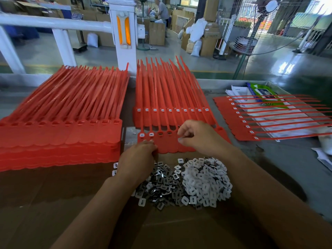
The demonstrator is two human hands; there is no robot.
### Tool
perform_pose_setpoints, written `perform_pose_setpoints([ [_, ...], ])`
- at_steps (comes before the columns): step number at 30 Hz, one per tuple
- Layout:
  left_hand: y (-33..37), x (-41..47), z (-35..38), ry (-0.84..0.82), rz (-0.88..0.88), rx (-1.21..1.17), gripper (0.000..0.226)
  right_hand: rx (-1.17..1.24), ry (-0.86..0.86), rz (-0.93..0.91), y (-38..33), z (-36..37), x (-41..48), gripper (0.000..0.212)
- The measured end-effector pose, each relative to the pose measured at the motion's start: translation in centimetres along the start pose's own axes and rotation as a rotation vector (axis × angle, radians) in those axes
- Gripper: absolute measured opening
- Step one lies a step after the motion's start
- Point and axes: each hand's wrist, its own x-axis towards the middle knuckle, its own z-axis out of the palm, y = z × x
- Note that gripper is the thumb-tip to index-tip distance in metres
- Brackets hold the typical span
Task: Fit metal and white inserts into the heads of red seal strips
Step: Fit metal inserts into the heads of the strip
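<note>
A red seal strip sheet (165, 142) lies in front of me; its two leftmost heads carry white inserts, the heads beside them show dark openings. My left hand (138, 159) rests on the sheet's near edge, fingers bent over it. My right hand (195, 135) hovers over the sheet's right heads with fingers curled, thumb and fingers pinched together; what they hold is too small to tell. Below lie a pile of metal inserts (161, 184) and a pile of white inserts (204, 180).
A thick stack of unfilled red sheets (61, 133) sits at left. A stack with white inserts fitted (172, 112) lies behind the working sheet. Another fitted sheet (251, 119) lies at right over papers. Brown cardboard (53, 203) covers the near table.
</note>
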Motion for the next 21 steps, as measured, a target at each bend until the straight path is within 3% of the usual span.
perform_pose_setpoints([
  [10,-0.1,0.1,0.1,-0.002,-0.005,-0.010,0.043,-0.022,0.311,0.176,4.1,-2.4,2.4,0.017],
  [21,-0.1,0.0,0.1,-0.004,-0.004,-0.012,0.043,-0.076,0.231,0.209,4.4,-1.6,3.6,0.012],
])
